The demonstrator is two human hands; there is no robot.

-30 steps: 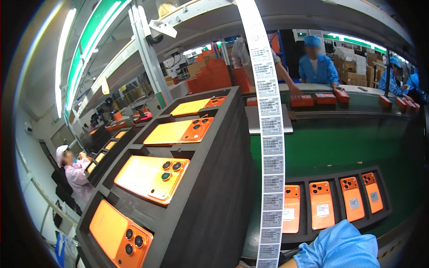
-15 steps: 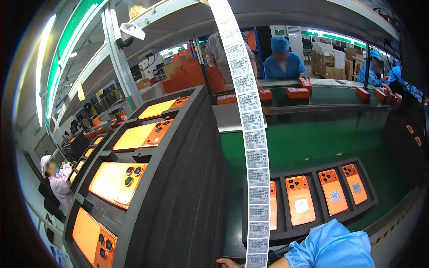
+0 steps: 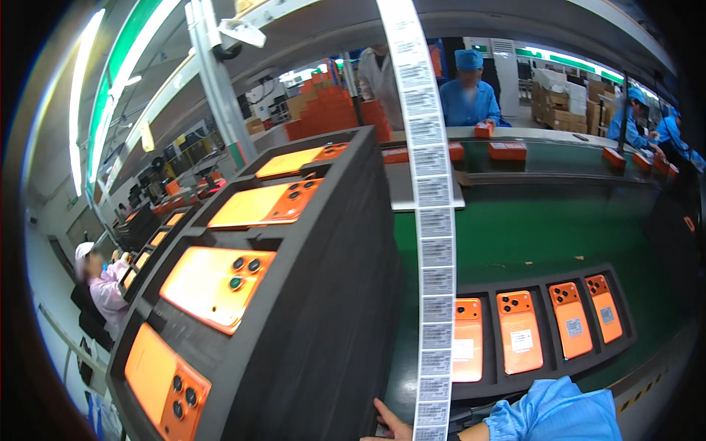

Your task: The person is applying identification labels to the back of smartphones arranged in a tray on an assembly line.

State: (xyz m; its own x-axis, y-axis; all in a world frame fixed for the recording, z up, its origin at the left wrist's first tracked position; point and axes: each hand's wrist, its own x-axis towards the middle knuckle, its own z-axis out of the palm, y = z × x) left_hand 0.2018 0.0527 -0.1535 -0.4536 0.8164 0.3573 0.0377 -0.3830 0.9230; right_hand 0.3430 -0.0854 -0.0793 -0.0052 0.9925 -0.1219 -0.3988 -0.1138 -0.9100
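Observation:
My right hand (image 3: 395, 424) comes in at the lower edge from a blue sleeve (image 3: 555, 413). Its visible fingers are spread and lie at the side of the tall stack of dark foam trays (image 3: 316, 294); the label strip hides part of the hand. This long white strip of printed labels (image 3: 437, 253) hangs from the top of the picture, in front of the hand. In the top tray lie several orange phones (image 3: 218, 288), backs up, without labels. Right of the strip, a black foam tray (image 3: 548, 367) holds more orange phones (image 3: 521, 332) with labels on their backs. My left hand is out of sight.
A green conveyor belt (image 3: 544, 228) runs behind the right tray. Farther back, people in blue (image 3: 471, 103) sit by a second belt with orange boxes (image 3: 507, 151). A metal post (image 3: 220, 95) rises behind the stack. At far left stands a person in pink (image 3: 107, 290).
The whole scene has shifted to the right in the picture as the view turned. More of my right hand shows now, with its fingers apart against the tray stack.

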